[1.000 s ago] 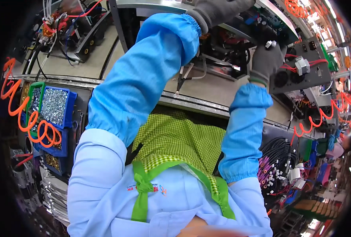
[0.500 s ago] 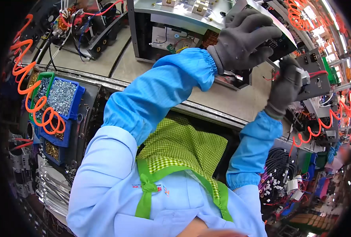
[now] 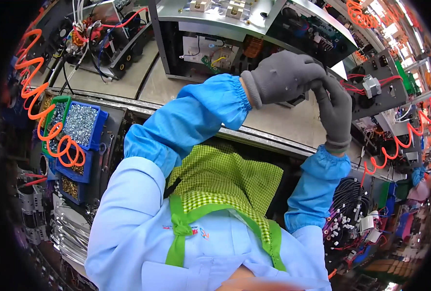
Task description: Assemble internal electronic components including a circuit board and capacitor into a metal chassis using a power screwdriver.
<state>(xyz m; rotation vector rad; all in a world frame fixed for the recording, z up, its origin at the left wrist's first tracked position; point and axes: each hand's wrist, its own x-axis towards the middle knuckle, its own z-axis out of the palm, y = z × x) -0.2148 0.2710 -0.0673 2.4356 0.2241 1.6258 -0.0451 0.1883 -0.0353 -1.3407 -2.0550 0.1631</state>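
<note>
My left hand [image 3: 288, 77], in a grey glove, is closed, its fingers curled toward the right in front of an open metal cabinet [image 3: 164, 46]. My right hand [image 3: 335, 109], gloved too, meets it fingertip to fingertip, its fingers bent and pressed together. Whatever lies between the fingers, if anything, is hidden. Just above the hands is the cabinet's tilted front panel [image 3: 344, 31], with a green circuit board [image 3: 300, 26] behind it. A copper coil [image 3: 253, 47] shows inside the cabinet. Close to the right hand is a dark metal plate [image 3: 388, 87] carrying a white connector block [image 3: 372, 86] with red wires.
Blue bins [image 3: 99, 128] of small metal fasteners stand at the left, beside a green bin [image 3: 43, 131]. Coiled orange hoses [image 3: 36, 92] hang on both sides. Another open unit [image 3: 123, 58] sits far left. A black cable bundle [image 3: 349, 203] lies at lower right. A person [image 3: 422, 186] is far right.
My left hand has come down from the tilted panel, its spread fingers now curled. My right hand has moved left, away from the white connector block, and the two hands now meet.
</note>
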